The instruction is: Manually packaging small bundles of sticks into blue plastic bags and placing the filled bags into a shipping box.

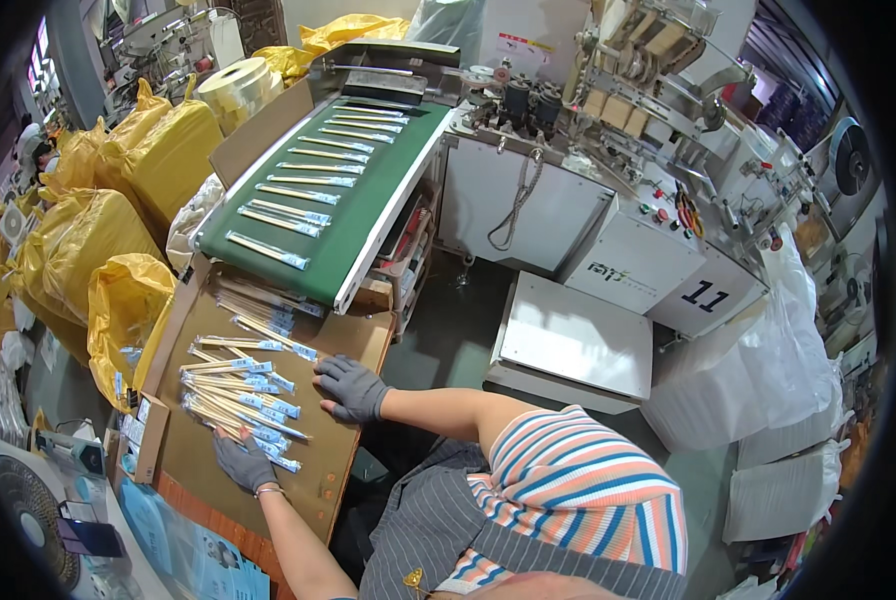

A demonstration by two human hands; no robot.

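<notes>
A loose pile of wrapped chopsticks (pixel 238 390), pale sticks in clear sleeves with blue ends, lies on a brown board. My left hand (pixel 243 460), in a grey glove with bare fingertips, rests at the pile's near edge. Its fingers stretch out against the lowest packets and grip none. On the pile's right side, my right hand (pixel 355 388), gloved alike, lies with its fingers apart on the board, close to the blue ends. Beyond, a green conveyor belt (pixel 353 215) slopes down toward the board and carries a row of several more packets.
The brown board (pixel 318 470) has a raised cardboard edge on its left. Full yellow sacks (pixel 83 250) and an open yellow bag (pixel 128 310) stand beyond that edge. White machinery (pixel 528 200) is at the right of the belt, with a low white box (pixel 578 330) before it.
</notes>
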